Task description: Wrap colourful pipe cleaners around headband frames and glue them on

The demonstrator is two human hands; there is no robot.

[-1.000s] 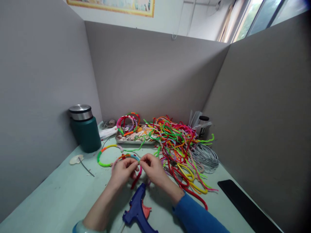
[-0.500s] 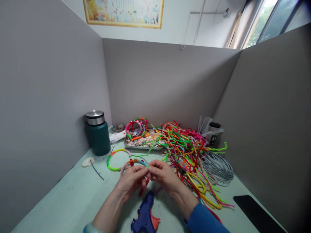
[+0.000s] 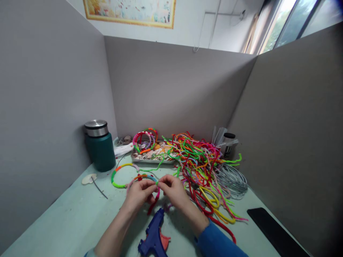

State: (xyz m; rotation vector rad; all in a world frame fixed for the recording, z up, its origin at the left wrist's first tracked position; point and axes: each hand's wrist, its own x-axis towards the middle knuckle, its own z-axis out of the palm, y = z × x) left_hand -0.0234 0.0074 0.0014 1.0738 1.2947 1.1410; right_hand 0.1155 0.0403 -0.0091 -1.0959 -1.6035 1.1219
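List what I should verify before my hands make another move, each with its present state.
1. Left hand gripping the multicoloured ring: ok, fingers closed on it.
2. Right hand in place: ok, fingers pinched at the small green bit, right beside the left hand's.
3. Ring fully closed: cannot tell, the hands cover part of it.
4. Glue gun clear of the hands: ok, lying between the forearms.
5. Glue gun cool: cannot tell.
6. Bottle capped and upright: ok.
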